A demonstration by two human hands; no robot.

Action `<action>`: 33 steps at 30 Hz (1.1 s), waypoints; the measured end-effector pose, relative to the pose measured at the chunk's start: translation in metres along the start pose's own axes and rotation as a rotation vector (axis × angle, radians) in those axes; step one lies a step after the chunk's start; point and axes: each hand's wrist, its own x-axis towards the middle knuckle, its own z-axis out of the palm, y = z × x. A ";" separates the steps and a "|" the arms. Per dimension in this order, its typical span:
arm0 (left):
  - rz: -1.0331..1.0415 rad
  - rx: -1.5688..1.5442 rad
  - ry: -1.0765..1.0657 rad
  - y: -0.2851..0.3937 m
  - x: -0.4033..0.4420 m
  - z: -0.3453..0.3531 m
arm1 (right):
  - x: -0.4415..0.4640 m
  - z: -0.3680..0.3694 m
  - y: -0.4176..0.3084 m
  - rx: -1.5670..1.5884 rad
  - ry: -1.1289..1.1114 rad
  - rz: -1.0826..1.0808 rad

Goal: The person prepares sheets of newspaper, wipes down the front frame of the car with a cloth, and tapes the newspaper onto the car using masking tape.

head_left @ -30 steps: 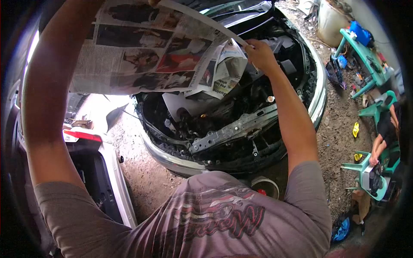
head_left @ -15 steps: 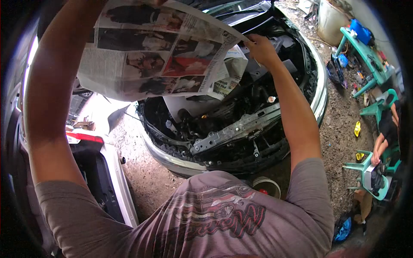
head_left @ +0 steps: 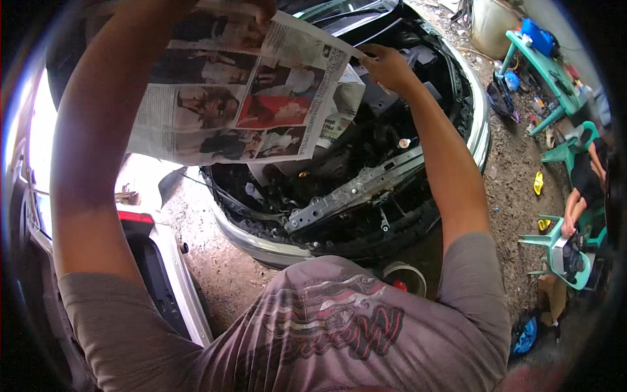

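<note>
A printed newspaper sheet (head_left: pixel 281 91) hangs spread out in front of me, above the open engine bay (head_left: pixel 353 176) of a car. My right hand (head_left: pixel 390 70) is closed on the sheet's right corner, thumb and fingers pinched together. At the top edge of the view, my left hand (head_left: pixel 262 9) shows only in part, its fingers bent over the sheet's upper edge. Behind the sheet, more newspaper (head_left: pixel 344 108) lies over part of the engine bay. A metal crossbar (head_left: pixel 353 189) runs along the bay's front.
A bucket (head_left: pixel 408 277) with something red inside stands below the bumper. On the left is a white vehicle's open rear (head_left: pixel 176 281). To the right are a green table (head_left: pixel 555 85), green chairs (head_left: pixel 568 261) and another person's arm (head_left: pixel 575 209). Yellow objects (head_left: pixel 538 183) lie on the ground.
The newspaper sheet has shifted slightly right and down and hangs flatter. My left hand has come a little further into view, while my right hand has moved slightly left and up.
</note>
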 end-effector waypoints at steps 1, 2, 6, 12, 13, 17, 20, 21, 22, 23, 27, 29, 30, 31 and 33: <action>-0.011 -0.002 -0.003 0.005 0.001 0.001 | -0.002 0.000 0.001 -0.001 0.002 0.004; -0.021 -0.003 -0.006 0.011 0.002 0.002 | -0.003 0.001 0.004 0.044 -0.011 -0.019; -0.043 0.002 -0.011 0.033 0.009 0.001 | -0.006 0.003 0.013 0.161 -0.021 -0.013; 0.031 0.055 0.041 0.047 0.028 0.000 | -0.011 -0.009 0.012 0.086 -0.034 -0.045; 0.061 0.046 0.001 0.048 0.032 -0.003 | -0.007 -0.008 0.018 0.087 -0.032 -0.041; 0.095 0.034 -0.032 0.057 0.037 -0.006 | 0.000 -0.005 0.030 0.053 -0.015 -0.106; 0.095 0.025 -0.025 0.064 0.041 -0.008 | -0.003 -0.009 0.025 0.029 -0.026 -0.137; 0.098 0.027 -0.025 0.065 0.043 -0.007 | -0.003 -0.010 0.023 -0.038 -0.007 -0.192; 0.087 0.020 -0.012 0.066 0.046 -0.006 | -0.004 -0.011 0.022 -0.038 -0.006 -0.188; 0.075 0.012 0.002 0.068 0.045 -0.005 | -0.006 -0.011 0.021 0.009 -0.016 -0.165; 0.089 -0.002 0.019 0.069 0.047 -0.005 | -0.006 -0.007 0.018 0.068 -0.034 -0.136; 0.154 -0.046 0.034 0.065 0.053 -0.003 | -0.007 -0.007 0.017 0.065 -0.036 -0.107; 0.156 -0.045 0.033 0.065 0.056 -0.003 | -0.009 -0.007 0.016 0.063 -0.039 -0.079; 0.159 -0.046 0.031 0.065 0.060 -0.003 | -0.007 -0.005 0.017 0.063 -0.038 -0.077; 0.168 -0.045 0.029 0.068 0.069 -0.001 | -0.003 -0.001 0.022 0.037 -0.012 -0.136</action>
